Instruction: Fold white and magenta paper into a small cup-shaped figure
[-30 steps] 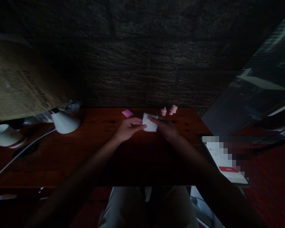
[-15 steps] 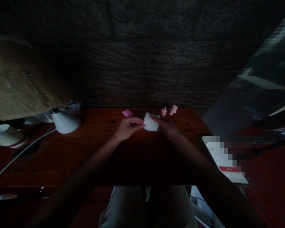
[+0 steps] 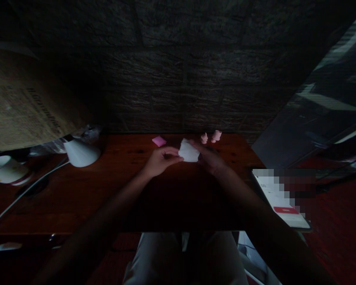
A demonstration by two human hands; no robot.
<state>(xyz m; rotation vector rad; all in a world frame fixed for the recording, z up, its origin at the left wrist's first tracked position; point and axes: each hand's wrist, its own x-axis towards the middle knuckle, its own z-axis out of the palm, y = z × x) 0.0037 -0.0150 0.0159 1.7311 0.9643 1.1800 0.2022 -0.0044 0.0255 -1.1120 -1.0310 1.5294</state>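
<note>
Between my hands is a small white folded sheet [image 3: 188, 152] that looks like tissue, held just above the wooden table. My left hand [image 3: 160, 161] pinches its left edge between thumb and fingers. On the other side my right hand [image 3: 210, 158] is closed on the sheet's right edge; some of its fingers are hidden behind the sheet or lost in shadow. Beyond my left hand lies a flat pink piece [image 3: 159, 141]. Two small pink figures, a smaller one [image 3: 204, 138] and a larger one [image 3: 216, 136], are behind my right hand.
A brick-patterned wall [image 3: 166, 99] rises behind the wooden table [image 3: 121, 158]. At left are a white cone-shaped lamp base [image 3: 82, 153] with a cable, a paper cup [image 3: 7, 169] and a newsprint-patterned shade [image 3: 26, 99]. A partly blurred white-and-red panel [image 3: 279, 198] is at right.
My right thumb has moved from the face of the white sheet to its upper right edge. The sheet has shifted slightly, while my left hand keeps nearly the same place.
</note>
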